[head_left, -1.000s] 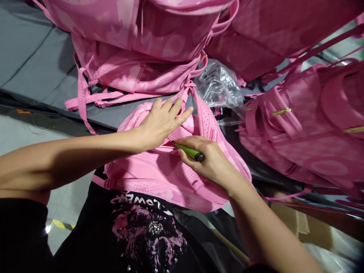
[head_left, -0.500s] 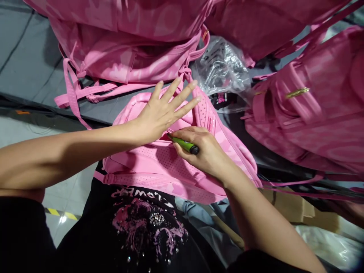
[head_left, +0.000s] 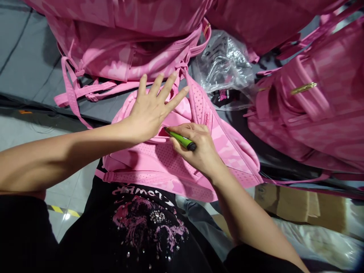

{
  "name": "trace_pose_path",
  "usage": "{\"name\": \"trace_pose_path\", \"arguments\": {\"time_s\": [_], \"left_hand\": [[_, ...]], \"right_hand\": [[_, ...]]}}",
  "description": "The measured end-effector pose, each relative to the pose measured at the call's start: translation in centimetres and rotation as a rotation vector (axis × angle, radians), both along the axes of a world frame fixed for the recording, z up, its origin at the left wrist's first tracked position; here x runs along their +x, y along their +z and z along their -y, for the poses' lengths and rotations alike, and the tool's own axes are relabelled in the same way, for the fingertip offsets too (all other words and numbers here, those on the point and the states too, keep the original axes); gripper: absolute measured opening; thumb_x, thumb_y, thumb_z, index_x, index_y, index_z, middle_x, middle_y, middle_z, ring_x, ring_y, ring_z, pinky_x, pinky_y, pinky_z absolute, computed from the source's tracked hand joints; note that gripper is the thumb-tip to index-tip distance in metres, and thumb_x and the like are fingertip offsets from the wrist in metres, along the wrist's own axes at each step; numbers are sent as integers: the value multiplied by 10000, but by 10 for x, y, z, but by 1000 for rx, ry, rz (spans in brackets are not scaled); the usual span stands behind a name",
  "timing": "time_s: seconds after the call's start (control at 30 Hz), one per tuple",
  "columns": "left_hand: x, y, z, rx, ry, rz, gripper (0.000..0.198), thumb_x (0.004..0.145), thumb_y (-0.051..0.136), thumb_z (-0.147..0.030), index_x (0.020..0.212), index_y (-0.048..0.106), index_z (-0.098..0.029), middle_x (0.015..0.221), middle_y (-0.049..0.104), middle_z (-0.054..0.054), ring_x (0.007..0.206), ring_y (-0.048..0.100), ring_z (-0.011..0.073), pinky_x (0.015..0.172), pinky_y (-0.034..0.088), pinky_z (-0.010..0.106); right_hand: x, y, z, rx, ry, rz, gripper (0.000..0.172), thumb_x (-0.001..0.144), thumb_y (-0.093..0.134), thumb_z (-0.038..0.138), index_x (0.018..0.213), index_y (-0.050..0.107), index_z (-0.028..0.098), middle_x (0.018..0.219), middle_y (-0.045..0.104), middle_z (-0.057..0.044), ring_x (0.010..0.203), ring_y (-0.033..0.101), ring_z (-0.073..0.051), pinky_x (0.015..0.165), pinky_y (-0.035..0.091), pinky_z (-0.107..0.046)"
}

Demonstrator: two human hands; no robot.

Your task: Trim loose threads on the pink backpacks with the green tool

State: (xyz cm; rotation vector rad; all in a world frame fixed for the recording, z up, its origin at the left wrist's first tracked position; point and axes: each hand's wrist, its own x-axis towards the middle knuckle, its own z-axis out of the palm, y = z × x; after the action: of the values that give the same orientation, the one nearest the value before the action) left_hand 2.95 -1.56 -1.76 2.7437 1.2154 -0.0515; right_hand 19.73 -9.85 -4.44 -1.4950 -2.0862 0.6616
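Observation:
A pink backpack (head_left: 230, 151) lies in front of me at the table's edge, its dotted straps and back side facing up. My left hand (head_left: 153, 108) rests on its upper part, palm down, with the fingers spread. In my right hand (head_left: 196, 146) is a green marker (head_left: 182, 140) with a black end, held in a writing grip. The marker's tip points left at the bag's surface, just beside my left wrist. What lies directly under the tip is too small to make out.
Other pink bags stand beyond (head_left: 122, 53) and to the right (head_left: 313, 117). Between them lies a clear plastic bag (head_left: 224, 64) with dark items inside. The grey table (head_left: 25, 57) shows at the left; brown cardboard (head_left: 295, 204) is low on the right.
My left hand has shifted left on the bag. My right hand and the green marker have moved slightly left and up.

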Motion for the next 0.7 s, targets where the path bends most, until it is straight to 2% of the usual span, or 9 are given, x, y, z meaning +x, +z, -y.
{"name": "trace_pose_path", "arguments": {"time_s": [0.17, 0.3, 0.47, 0.57, 0.7], "left_hand": [[-1, 1, -2, -58, -8, -4, 906, 895, 575, -479, 1615, 111, -186, 1667, 140, 193, 1409, 277, 461, 1107, 214, 646], [-1, 1, -3, -56, -13, -19, 876, 906, 533, -447, 1619, 81, -212, 1686, 87, 153, 1406, 276, 463, 1118, 194, 646], [-3, 2, -5, -50, -24, -42, 934, 873, 607, -431, 1619, 90, -213, 1687, 92, 158, 1376, 307, 446, 1114, 224, 629], [-6, 3, -7, -18, -61, -51, 909, 879, 605, -325, 1622, 91, -227, 1681, 127, 165, 1366, 344, 421, 1097, 281, 593], [-10, 1, -9, 38, -104, -74, 878, 889, 547, -182, 1626, 74, -233, 1675, 150, 182, 1374, 376, 410, 1074, 328, 562]], "right_hand": [[-9, -3, 0, 74, -69, 69, 253, 916, 609, 304, 1081, 764, 191, 981, 740, -103, 963, 668, -280, 924, 414, -481], [-13, -2, 3, 106, -89, 47, 251, 915, 604, 301, 1061, 766, 178, 953, 736, -97, 948, 664, -278, 899, 404, -475], [-22, -2, 5, 126, -166, 107, 215, 917, 592, 313, 1024, 754, 222, 969, 745, -87, 979, 662, -279, 923, 405, -477], [-27, -1, 4, 106, -133, 55, 226, 916, 585, 308, 1024, 755, 205, 945, 750, -86, 952, 671, -270, 913, 426, -460], [-32, -1, 3, 120, -191, 105, 201, 913, 583, 309, 977, 755, 225, 958, 762, -78, 972, 675, -283, 922, 409, -479]]}}
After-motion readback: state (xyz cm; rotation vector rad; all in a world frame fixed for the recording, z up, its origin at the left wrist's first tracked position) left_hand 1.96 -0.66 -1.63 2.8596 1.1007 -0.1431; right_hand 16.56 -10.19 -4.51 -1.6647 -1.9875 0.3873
